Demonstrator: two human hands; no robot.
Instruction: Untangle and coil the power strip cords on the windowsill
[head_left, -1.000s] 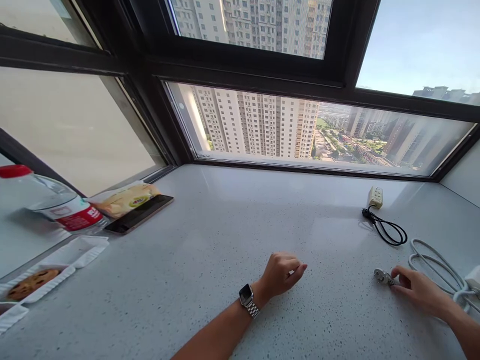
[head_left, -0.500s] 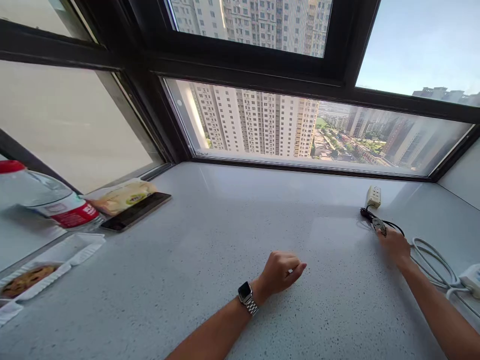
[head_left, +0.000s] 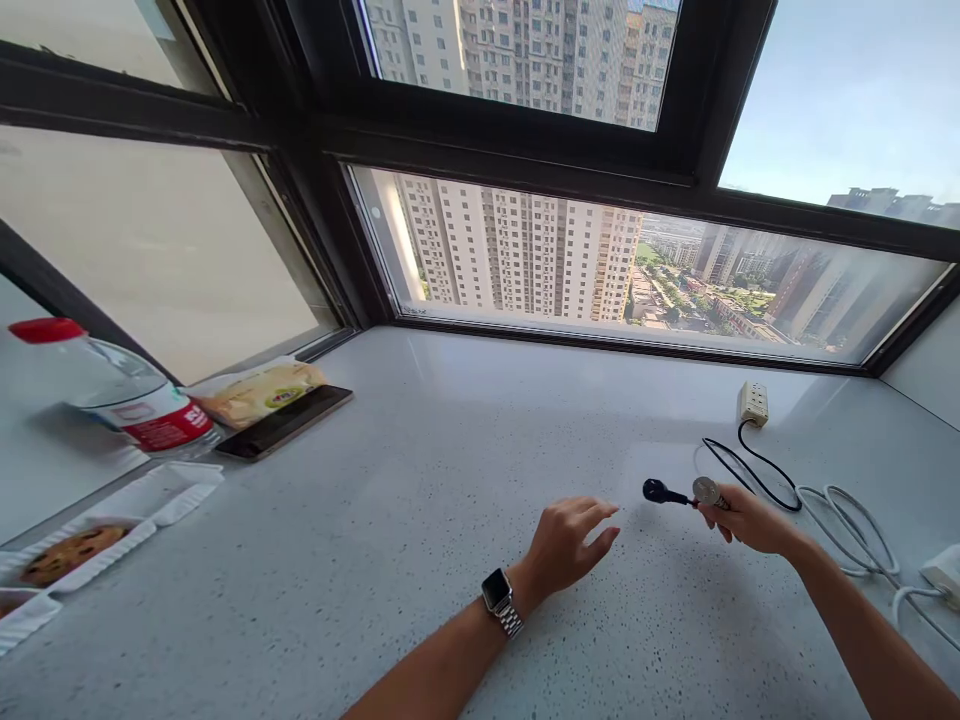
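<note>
My left hand (head_left: 571, 545), a watch (head_left: 498, 592) on its wrist, hovers over or rests on the speckled white sill (head_left: 390, 560). It holds nothing, and its fingers and thumb are apart. My right hand (head_left: 754, 518) is closed round a black power cord near its plug (head_left: 655, 490), which sticks out to the left. A round silver-grey piece (head_left: 706, 491) shows at the fingertips; its kind is unclear. Beyond that hand a black cable (head_left: 757, 462) loops over to a small cream socket block (head_left: 754, 402).
At the right lie coiled white cable (head_left: 859, 525) and a white power strip (head_left: 946, 575). Along the left are a red-capped bottle (head_left: 165, 415), a phone (head_left: 289, 420), a packet (head_left: 262, 392) and a plastic tray (head_left: 176, 490) with a cookie (head_left: 75, 555). Windows border the sill.
My right hand has moved left and nearer, bringing the plug and silver-grey piece away from the socket block; the black cable has spread out. My left hand's fingers have opened.
</note>
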